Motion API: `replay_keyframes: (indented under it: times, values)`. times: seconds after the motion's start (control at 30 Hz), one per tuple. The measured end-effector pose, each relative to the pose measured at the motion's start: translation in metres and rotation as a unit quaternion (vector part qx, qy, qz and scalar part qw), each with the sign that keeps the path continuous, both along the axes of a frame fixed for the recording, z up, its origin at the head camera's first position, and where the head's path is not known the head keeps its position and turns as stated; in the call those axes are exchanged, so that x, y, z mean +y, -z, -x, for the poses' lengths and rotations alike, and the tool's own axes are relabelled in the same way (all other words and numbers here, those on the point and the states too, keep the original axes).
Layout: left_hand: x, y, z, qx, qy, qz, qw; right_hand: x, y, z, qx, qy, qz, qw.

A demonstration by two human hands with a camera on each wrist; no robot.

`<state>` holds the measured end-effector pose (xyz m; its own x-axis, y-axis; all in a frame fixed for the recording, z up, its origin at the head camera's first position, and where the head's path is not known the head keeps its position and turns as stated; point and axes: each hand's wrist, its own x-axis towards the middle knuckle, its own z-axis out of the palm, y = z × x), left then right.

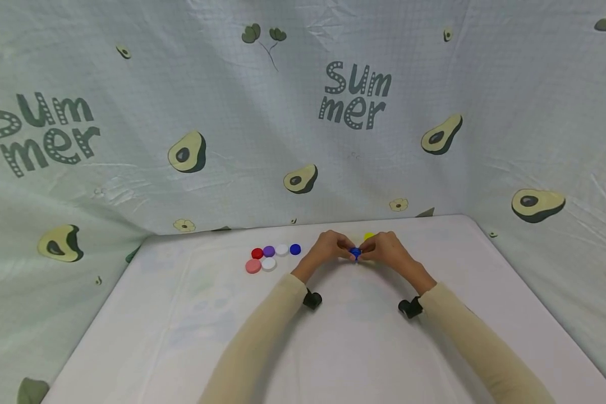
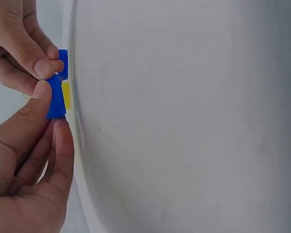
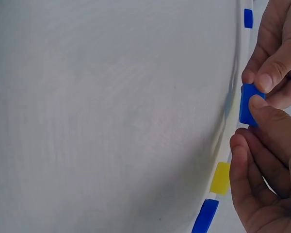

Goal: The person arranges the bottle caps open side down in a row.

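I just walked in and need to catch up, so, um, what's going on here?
A person holds one small blue piece with both hands, the left hand and right hand meeting at it above the white table. A yellow piece and another blue piece are near the right hand. Off to the person's left, a red disc, purple disc, pink disc, blue disc and two white discs lie grouped, untouched.

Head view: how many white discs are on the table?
2: a farther white disc between the purple disc and a blue disc; a nearer white disc beside the pink disc. The left hand or right hand could hide more.
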<state>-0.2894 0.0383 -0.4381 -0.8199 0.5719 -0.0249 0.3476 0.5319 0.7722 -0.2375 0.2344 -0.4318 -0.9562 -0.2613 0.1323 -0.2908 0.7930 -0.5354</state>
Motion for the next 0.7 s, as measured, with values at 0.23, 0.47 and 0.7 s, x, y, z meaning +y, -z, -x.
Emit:
replay_keyframes:
  times: [0.23, 0.47, 0.7]
  values:
    - [-0.011, -0.009, -0.010, 0.004, -0.004, -0.019, 0.9998, -0.004, 0.004, -0.006, 0.034, 0.001, 0.054, 0.9980]
    - [-0.024, -0.017, -0.017, 0.016, -0.005, -0.053, 0.9985, -0.016, 0.004, -0.013, 0.071, -0.006, 0.112, 0.9911]
    - [-0.029, -0.017, -0.023, -0.027, -0.028, -0.111, 0.9931, -0.024, 0.005, -0.014, 0.107, -0.030, 0.143, 0.9835]
